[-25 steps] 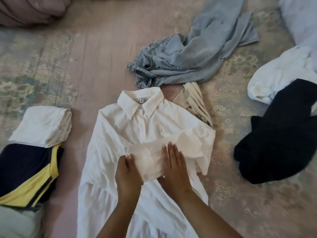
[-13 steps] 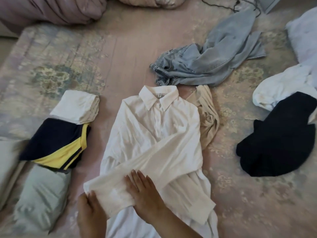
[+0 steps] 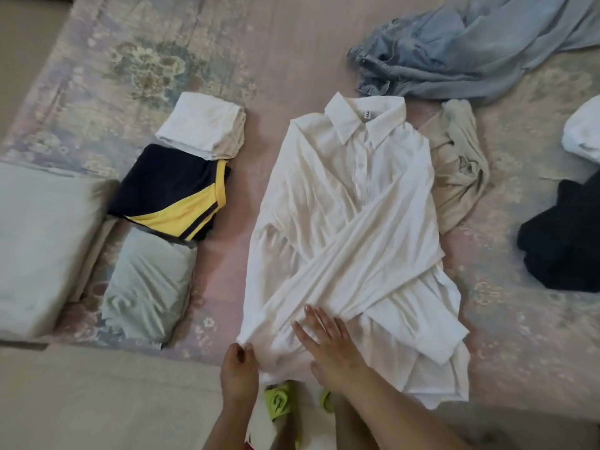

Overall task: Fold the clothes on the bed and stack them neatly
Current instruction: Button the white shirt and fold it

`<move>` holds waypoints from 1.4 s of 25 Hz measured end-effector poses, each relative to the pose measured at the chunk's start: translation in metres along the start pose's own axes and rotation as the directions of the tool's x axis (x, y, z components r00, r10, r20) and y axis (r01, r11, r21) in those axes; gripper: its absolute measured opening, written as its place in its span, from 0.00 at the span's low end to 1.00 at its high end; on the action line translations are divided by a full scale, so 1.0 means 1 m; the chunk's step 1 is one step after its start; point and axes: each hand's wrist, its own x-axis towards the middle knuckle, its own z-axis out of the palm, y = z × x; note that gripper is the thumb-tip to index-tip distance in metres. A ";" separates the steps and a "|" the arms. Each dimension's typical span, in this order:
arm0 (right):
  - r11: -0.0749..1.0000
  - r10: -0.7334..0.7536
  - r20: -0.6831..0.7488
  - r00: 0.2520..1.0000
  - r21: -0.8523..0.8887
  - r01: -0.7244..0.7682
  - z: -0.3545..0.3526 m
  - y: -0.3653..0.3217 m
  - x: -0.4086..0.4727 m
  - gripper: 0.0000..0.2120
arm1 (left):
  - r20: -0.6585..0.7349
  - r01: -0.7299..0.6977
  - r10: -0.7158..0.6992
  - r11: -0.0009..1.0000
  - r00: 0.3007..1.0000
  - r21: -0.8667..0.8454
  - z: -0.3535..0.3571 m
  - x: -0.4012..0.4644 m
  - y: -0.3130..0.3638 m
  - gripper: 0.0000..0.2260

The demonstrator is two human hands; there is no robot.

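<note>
On the bed (image 3: pixel 292 53), near its front edge, the white shirt (image 3: pixel 341 216) lies collar-up, one sleeve (image 3: pixel 367 254) drawn across it; the left hand (image 3: pixel 238 371) pinches the cuff while the right hand (image 3: pixel 331 345) presses flat, fingers straight. A hard pull could drag the hem off the edge or bunch the thin cloth. Folded pieces (image 3: pixel 175 196) line the patterned cover's left, jeans (image 3: pixel 470 50) and dark clothes (image 3: pixel 565 241) lie loose to the right, and floor shows below.

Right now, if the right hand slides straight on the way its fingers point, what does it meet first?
The right hand lies flat on the white shirt, fingers aimed up-left. It would first ride over the sleeve folded across the shirt's front; past that looks like just more shirt.
</note>
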 end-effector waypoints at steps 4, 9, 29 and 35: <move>0.999 0.014 -0.078 0.997 -0.037 -0.017 0.013 0.006 -0.014 0.34 | 0.063 0.113 -0.113 0.994 0.992 0.009 -0.007 0.017 -0.007 0.07; 0.999 0.015 0.003 1.000 -0.043 -0.015 0.019 0.000 0.001 0.34 | -0.021 0.000 0.005 0.973 1.000 0.229 -0.008 0.014 0.015 0.19; 0.832 0.441 -0.112 0.890 0.422 -0.360 0.068 0.032 -0.086 0.29 | 0.289 -0.158 0.078 0.951 0.954 0.266 -0.036 0.028 -0.020 0.11; 0.446 0.877 -0.244 0.414 0.734 -0.512 0.077 0.113 -0.135 0.26 | 0.087 -0.035 0.036 0.999 0.996 -0.002 -0.037 0.021 -0.050 0.13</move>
